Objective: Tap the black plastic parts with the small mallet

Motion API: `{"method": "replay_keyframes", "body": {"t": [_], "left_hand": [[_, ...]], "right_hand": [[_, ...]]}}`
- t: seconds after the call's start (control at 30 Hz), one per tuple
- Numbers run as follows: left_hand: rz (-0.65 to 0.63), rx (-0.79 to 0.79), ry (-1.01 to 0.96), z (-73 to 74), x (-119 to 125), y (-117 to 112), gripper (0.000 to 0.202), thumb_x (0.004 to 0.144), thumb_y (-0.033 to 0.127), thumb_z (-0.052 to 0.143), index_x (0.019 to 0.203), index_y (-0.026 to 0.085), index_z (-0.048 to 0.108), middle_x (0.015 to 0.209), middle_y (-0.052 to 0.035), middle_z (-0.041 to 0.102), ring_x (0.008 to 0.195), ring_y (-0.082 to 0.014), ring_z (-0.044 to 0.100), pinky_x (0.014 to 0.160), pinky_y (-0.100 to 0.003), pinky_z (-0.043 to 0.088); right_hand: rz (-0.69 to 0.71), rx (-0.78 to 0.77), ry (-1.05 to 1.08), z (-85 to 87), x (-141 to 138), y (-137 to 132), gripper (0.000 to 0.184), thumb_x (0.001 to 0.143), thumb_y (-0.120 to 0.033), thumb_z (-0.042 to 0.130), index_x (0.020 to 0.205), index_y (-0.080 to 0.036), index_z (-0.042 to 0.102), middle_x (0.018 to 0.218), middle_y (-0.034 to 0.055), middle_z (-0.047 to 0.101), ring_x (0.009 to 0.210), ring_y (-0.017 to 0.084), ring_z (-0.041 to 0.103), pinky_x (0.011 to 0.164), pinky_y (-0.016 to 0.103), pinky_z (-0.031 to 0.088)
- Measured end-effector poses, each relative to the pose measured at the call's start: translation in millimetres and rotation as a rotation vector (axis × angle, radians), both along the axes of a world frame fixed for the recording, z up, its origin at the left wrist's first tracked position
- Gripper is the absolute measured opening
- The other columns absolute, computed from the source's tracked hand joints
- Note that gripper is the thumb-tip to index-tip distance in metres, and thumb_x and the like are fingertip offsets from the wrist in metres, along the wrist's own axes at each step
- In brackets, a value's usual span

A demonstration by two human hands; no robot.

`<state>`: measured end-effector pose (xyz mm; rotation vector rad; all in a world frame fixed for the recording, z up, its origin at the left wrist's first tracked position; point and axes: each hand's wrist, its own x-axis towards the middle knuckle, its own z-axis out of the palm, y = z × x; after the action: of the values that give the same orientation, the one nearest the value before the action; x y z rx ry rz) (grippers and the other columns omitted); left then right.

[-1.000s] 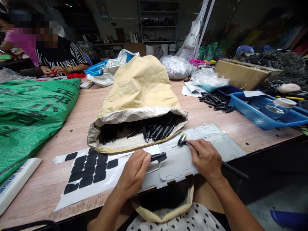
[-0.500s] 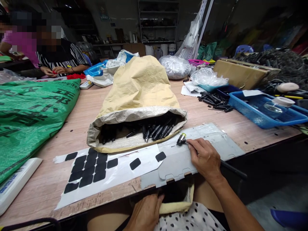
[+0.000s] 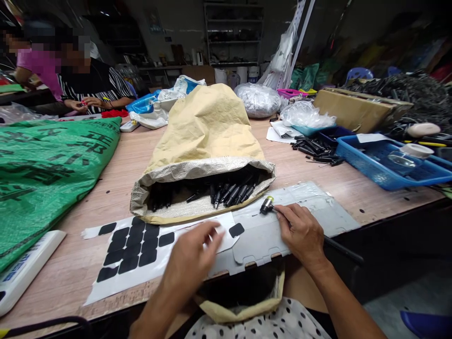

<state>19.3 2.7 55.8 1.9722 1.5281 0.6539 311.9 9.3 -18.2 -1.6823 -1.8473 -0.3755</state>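
My right hand (image 3: 300,230) grips the thin handle of a small mallet (image 3: 266,205), whose head has a yellow-green face and a black face and rests low over the grey board (image 3: 318,209). My left hand (image 3: 197,249), blurred at the fingertips, is over the white sheet (image 3: 165,263) with its fingers apart and nothing seen in them. Black rounded-square pads (image 3: 130,249) lie on that sheet. Just beyond, a tan woven sack (image 3: 208,127) lies with its mouth towards me, with several black pen-like parts (image 3: 233,193) inside. Another tan sack (image 3: 243,313) opens on my lap.
A green sack (image 3: 52,174) and a white box (image 3: 31,268) lie at left. At right are loose black parts (image 3: 314,148), a blue basket (image 3: 388,165) and a cardboard box (image 3: 356,110). Across the table a person (image 3: 95,87) handles something red.
My left hand has risen from the lap sack's mouth to above the white sheet, covering one loose black pad. My right hand and the mallet have stayed in place.
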Motion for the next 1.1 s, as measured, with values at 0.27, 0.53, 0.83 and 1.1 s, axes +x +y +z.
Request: {"method": "replay_keyframes", "body": {"t": [0.27, 0.53, 0.83, 1.1], "left_hand": [[0.483, 0.11, 0.47, -32.6, -28, 108, 0.037, 0.086, 0.05, 0.062, 0.1, 0.017, 0.07, 0.103, -0.0176, 0.064, 0.107, -0.0404, 0.057, 0.087, -0.047, 0.048], [0.313, 0.164, 0.29, -27.9, -34, 70, 0.022, 0.085, 0.044, 0.068, 0.09, 0.023, 0.071, 0.094, -0.0077, 0.068, 0.093, -0.0307, 0.053, 0.084, -0.042, 0.043], [0.095, 0.124, 0.004, -38.4, -15, 22, 0.012, 0.087, 0.034, 0.071, 0.094, 0.025, 0.07, 0.097, -0.0036, 0.069, 0.098, -0.0275, 0.054, 0.086, -0.04, 0.044], [-0.008, 0.105, 0.007, -40.5, -3, 24, 0.012, 0.084, 0.03, 0.075, 0.093, 0.024, 0.07, 0.094, -0.0028, 0.067, 0.097, -0.0266, 0.055, 0.087, -0.041, 0.042]], "right_hand": [[-0.003, 0.008, -0.007, -0.9, 0, 0, 0.024, 0.096, -0.022, 0.056, 0.114, -0.024, 0.072, 0.09, 0.0042, 0.069, 0.087, 0.021, 0.058, 0.079, 0.034, 0.043], [0.006, 0.006, 0.009, -0.5, 1, 0, 0.025, 0.097, -0.022, 0.055, 0.115, -0.025, 0.072, 0.09, 0.0046, 0.069, 0.088, 0.021, 0.059, 0.078, 0.034, 0.043], [0.004, -0.004, 0.014, -1.1, 1, 0, 0.025, 0.097, -0.021, 0.055, 0.116, -0.025, 0.071, 0.092, 0.0046, 0.07, 0.089, 0.022, 0.059, 0.079, 0.034, 0.044], [0.001, -0.006, 0.012, -0.7, 1, 0, 0.025, 0.096, -0.021, 0.056, 0.116, -0.024, 0.072, 0.092, 0.0046, 0.07, 0.091, 0.022, 0.06, 0.081, 0.034, 0.045]]}}
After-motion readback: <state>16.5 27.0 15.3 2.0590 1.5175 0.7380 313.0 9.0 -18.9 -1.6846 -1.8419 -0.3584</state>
